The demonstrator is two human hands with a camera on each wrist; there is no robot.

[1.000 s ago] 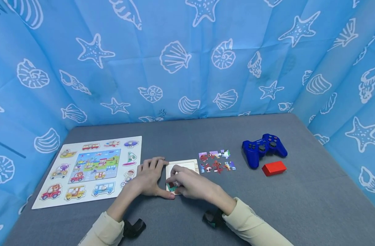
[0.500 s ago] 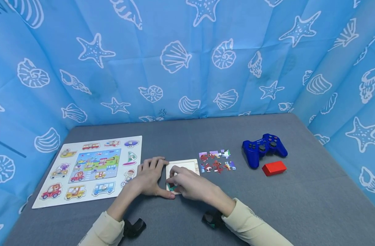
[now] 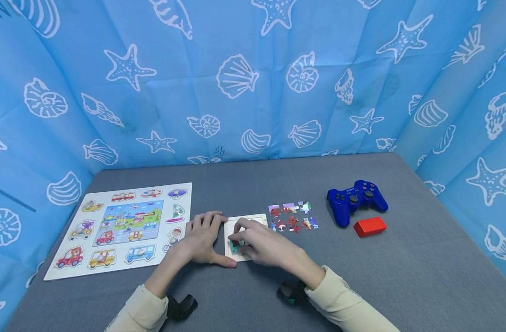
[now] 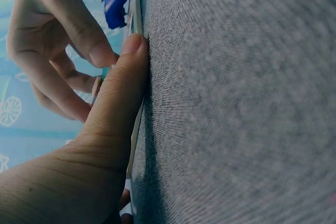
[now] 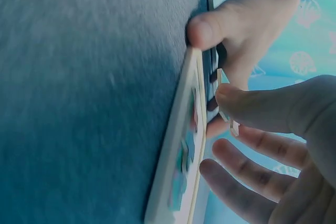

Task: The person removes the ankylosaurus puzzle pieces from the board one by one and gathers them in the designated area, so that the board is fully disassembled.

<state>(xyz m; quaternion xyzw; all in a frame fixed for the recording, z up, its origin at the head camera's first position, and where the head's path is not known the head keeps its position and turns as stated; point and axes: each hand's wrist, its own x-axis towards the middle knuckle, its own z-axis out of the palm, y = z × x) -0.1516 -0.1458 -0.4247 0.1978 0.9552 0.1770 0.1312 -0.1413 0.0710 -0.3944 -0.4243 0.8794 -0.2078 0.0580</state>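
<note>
A small wooden puzzle tray lies on the table in front of the person. The left hand rests at its left side, fingers spread, with the thumb along the near-left corner. Over the tray, the right hand pinches a jigsaw piece between thumb and fingers. In the right wrist view that piece is tilted and apart from the tray's surface. Some coloured pieces lie inside the tray; the right hand hides much of them in the head view.
Several loose jigsaw pieces lie in two rows right of the tray. A large vehicle knob puzzle board is at the left. Farther right are a blue game controller and a red block. A blue curtain hangs behind.
The right hand has shifted slightly right and away from the person, showing more of the tray's lower-left part. The left hand stays where it was.
</note>
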